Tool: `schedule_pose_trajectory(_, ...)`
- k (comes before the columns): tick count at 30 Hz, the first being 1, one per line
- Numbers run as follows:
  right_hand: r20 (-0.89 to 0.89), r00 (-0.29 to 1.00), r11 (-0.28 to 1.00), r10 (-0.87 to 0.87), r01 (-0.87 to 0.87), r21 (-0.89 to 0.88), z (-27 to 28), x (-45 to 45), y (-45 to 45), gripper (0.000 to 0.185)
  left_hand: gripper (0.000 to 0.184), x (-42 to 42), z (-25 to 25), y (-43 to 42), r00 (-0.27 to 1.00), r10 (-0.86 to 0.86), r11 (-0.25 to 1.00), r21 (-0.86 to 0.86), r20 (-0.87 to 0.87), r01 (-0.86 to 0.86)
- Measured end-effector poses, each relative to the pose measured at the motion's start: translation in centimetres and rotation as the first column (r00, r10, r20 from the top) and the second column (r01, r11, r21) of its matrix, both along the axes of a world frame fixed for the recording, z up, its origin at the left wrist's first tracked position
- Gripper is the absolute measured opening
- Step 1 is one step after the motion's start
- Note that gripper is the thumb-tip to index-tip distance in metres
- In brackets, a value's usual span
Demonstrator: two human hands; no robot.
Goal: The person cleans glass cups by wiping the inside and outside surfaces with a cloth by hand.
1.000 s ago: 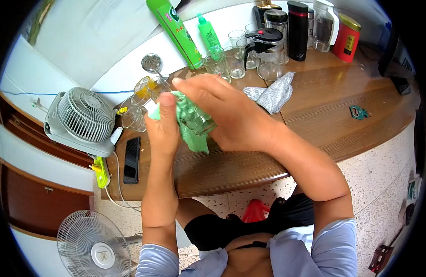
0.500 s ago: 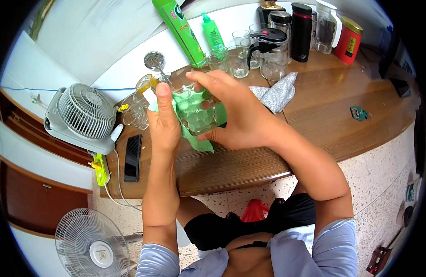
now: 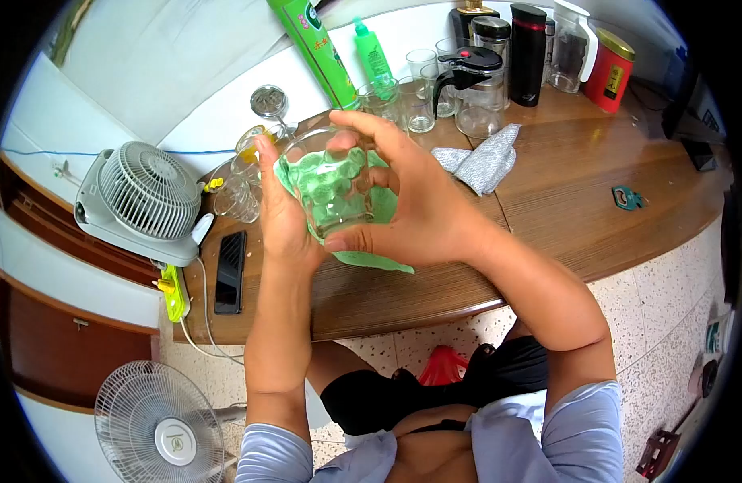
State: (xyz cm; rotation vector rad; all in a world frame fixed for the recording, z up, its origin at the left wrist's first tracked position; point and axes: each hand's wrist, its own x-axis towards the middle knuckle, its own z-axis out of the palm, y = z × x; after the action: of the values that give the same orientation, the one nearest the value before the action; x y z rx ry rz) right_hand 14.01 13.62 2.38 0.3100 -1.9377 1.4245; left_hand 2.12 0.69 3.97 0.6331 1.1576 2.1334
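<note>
One glass [image 3: 332,193] up off the table [image 3: 580,213], plenty more glassware around it

So, going left to right: there's some clear glassware [image 3: 237,203] bunched up at the left; too crowded to tell what's inside, if anything. Then the left hand [image 3: 284,211], thumb up, cupping the cloth against the glass. Most of its fingers are hidden, so no clue how tight that is. The glass itself is in midair between the palms, rim tipped up and leftward. Green cloth [image 3: 375,260] is wrapped behind and under it; can't tell if any is stuffed inside. The right hand [image 3: 423,193] has it pinched, thumb low near the base, fingers up by the rim.

Progress-wise I'd call it midway on this one: cloth's on it, it's not set down. Which of the standing glasses [image 3: 420,113] have been done? No idea.

Further right, the black-lidded pitcher [image 3: 478,121] shows no liquid I can make out. The black thermos [image 3: 526,60] and red tin [image 3: 608,74] are opaque, so contents unknown.
</note>
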Motion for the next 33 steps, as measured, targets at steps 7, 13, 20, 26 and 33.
schedule_pose_trajectory(7,-0.065,0.985,0.923,-0.16,0.173,0.343,0.4,0.3,1.2,0.094,0.063,-0.1,-1.5,0.2,0.811,0.279,0.943,-0.013,-0.514,-0.332)
schedule_pose_trajectory(13,-0.283,0.943,0.707,-0.173,0.319,0.631,-0.2,-0.4,1.9,0.09,0.05,-2.0,-3.2,-0.2,0.483,0.248,0.931,0.069,-0.84,-0.359)
schedule_pose_trajectory(20,-0.093,0.993,0.988,-0.076,0.088,0.124,-0.5,-0.1,0.0,0.106,0.078,0.9,0.3,0.1,0.996,0.077,0.997,-0.002,-0.048,-0.077)
schedule_pose_trajectory(26,-0.005,0.999,0.988,-0.051,0.051,0.145,-0.1,0.0,0.9,0.103,0.078,-0.1,-0.7,0.0,0.944,0.178,0.969,-0.115,-0.277,-0.217)
schedule_pose_trajectory(33,-0.3,0.936,0.803,-0.185,0.32,0.503,-0.6,-0.4,1.2,0.083,0.062,-0.3,-2.1,0.4,0.696,0.304,0.909,-0.021,-0.65,-0.417)
